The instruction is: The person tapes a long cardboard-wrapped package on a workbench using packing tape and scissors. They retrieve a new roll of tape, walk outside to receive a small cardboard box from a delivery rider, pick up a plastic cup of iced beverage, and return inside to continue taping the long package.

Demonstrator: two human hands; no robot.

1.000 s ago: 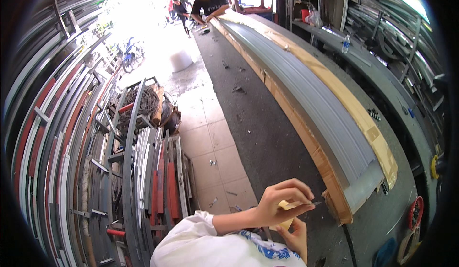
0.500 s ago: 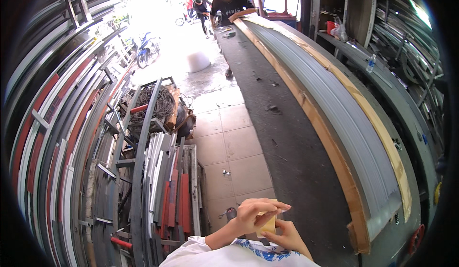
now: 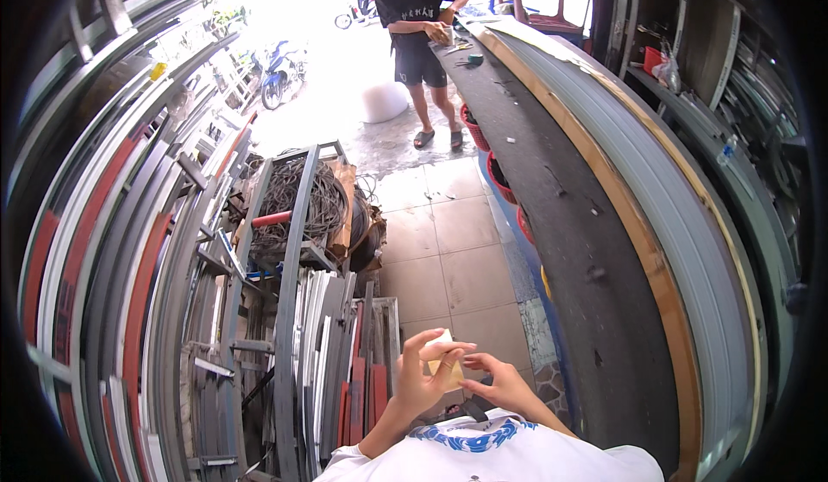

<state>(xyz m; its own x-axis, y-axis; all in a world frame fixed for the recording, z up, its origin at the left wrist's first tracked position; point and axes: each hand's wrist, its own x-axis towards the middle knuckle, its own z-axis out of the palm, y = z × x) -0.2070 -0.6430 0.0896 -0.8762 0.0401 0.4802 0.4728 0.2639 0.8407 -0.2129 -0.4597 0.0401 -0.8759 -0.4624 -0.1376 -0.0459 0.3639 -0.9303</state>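
I have the pale yellow piece low in front of the white shirt, over the gap between the racked bars and the worktop. My left hand curls its fingers and thumb about it; the fingertips of my right hand meet its right side, though I can't tell whether they pinch or only touch. Fingers cover much of it, so its full shape is unclear to me.

I judge it light and easily creased, perhaps like paper or thin card — a fingertip grip on its side edges should do, and a hard squeeze could bend it. The face looks dry, not slick.

For room, the tiled floor forms a lane ahead of the hands. On the left, upright bars stand with exposed ends, near my left forearm. On the right runs the worktop's long edge — red baskets sit below it, and a cardboard strip borders the long grey profiles on top. A co-worker stands at the far end, well apart.
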